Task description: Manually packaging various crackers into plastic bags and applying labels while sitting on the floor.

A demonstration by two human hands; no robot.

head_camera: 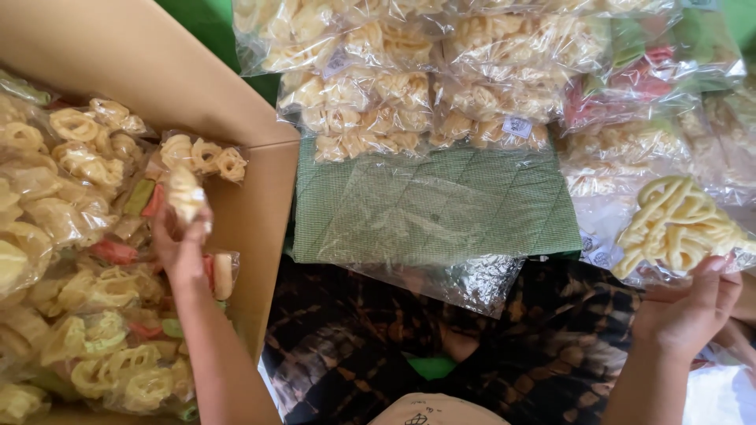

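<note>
Left hand (183,248) pinches a cracker bag (197,169) at box (260,228) rim, right (689,311) grips another (677,224); thin plastic could slip/tear.

Arms: bare from wrist to elbow, no sleeves in view.
Left hand (183,250): bare, no glove, ring or watch to be seen.
Right hand (687,311): bare, no glove or bracelet.
Garment over lap (354,330): dark cloth, black with brown and tan batik-like mottling, softly creased.
</note>
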